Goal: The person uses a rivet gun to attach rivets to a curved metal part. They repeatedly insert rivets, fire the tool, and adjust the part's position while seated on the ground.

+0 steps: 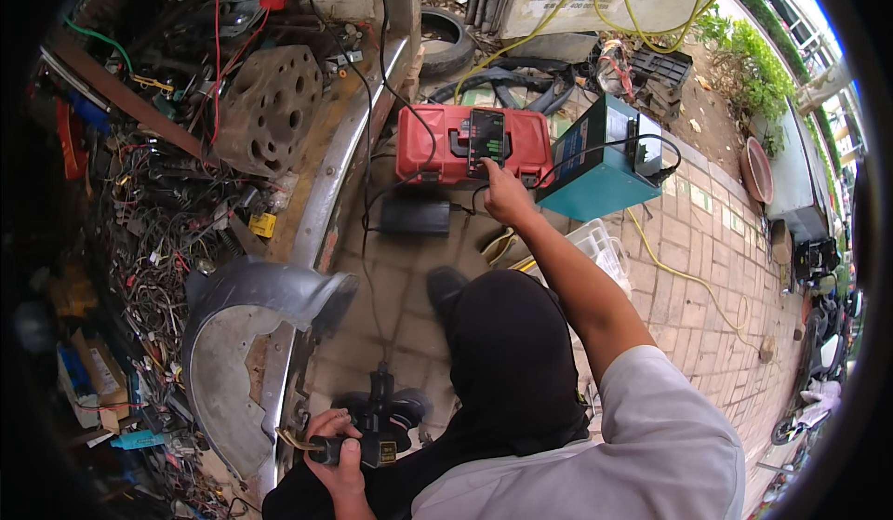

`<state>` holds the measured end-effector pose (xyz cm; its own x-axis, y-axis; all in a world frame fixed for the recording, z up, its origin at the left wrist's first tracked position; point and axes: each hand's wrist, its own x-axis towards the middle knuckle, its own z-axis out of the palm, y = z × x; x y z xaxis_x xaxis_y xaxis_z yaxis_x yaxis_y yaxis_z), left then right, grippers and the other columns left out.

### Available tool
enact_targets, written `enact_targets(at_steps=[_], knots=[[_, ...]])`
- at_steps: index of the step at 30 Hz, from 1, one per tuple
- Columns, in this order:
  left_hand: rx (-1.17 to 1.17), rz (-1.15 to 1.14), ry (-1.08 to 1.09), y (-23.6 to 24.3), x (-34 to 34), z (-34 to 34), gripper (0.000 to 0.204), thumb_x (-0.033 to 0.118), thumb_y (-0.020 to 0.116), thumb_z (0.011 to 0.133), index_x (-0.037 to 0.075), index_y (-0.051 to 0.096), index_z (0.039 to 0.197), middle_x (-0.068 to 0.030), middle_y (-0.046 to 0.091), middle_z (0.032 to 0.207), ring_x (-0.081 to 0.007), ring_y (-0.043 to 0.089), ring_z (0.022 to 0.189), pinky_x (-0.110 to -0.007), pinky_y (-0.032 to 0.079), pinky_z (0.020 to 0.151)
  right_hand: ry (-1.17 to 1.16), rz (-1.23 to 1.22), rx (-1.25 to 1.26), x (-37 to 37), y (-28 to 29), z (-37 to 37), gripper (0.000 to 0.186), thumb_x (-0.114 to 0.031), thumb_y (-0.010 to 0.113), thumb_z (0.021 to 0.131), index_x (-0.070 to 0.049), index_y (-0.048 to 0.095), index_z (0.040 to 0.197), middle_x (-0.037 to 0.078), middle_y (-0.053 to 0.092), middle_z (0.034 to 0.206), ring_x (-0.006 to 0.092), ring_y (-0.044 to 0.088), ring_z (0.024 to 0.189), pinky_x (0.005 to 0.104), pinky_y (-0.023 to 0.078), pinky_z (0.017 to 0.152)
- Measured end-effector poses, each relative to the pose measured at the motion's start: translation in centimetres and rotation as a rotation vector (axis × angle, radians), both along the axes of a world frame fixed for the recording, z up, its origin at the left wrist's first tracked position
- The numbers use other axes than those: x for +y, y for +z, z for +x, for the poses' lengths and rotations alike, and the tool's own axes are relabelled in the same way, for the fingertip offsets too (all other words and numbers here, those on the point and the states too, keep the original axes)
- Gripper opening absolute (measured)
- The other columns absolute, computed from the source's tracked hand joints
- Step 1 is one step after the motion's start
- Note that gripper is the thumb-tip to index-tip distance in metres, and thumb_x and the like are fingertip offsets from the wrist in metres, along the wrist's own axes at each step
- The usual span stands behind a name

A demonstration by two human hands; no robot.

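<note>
Near the lower edge my left hand (337, 472) is closed round a black pistol-shaped hand tool (379, 427) with a bent brass-coloured tip (296, 441). A cord runs up from this tool. My right arm reaches forward, and my right hand (509, 198) touches the lower part of a phone (486, 139) with its outstretched index finger. It grips nothing; the other fingers look loosely curled. The phone lies screen up on the lid of a red toolbox (423, 143). Left of my legs rests a curved grey plastic panel (246, 287) with a ragged inner edge, apart from the tool's tip.
A teal metal box (600, 180) with a black cable stands right of the toolbox. Before it lie a black power brick (415, 217) and a clear plastic case (600, 250). Tangled wires (153, 250) and a metal block with holes (270, 111) crowd the left. Yellow cable (684, 276) crosses the paving.
</note>
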<state>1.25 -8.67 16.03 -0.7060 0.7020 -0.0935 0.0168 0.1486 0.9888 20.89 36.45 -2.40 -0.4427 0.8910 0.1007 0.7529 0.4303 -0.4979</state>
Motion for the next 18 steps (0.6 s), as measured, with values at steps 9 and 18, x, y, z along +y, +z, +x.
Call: enact_targets(at_steps=[9,18], knots=[[-0.016,-0.003,-0.029,-0.1,0.3,0.5,0.043,0.029,0.075,0.08,-0.005,0.067,0.105,-0.0159,0.061,0.114,-0.0169,0.061,0.074,-0.031,0.052,0.072,0.005,0.036,-0.017,0.3,-0.4,-0.3,0.06,-0.009,0.053,0.08,-0.002,0.047,0.14,0.03,0.064,0.105,0.0473,0.063,0.092,0.0542,0.052,0.085],[-0.015,0.008,-0.027,-0.1,-0.1,0.3,0.045,0.031,0.075,0.082,-0.006,0.067,0.106,-0.0166,0.061,0.114,-0.017,0.061,0.073,-0.031,0.053,0.071,-0.101,0.141,0.314,0.3,4.9,-0.1,0.056,-0.003,0.053,0.082,0.0,0.048,0.137,0.021,0.066,0.12,0.0416,0.065,0.094,0.0461,0.053,0.086]])
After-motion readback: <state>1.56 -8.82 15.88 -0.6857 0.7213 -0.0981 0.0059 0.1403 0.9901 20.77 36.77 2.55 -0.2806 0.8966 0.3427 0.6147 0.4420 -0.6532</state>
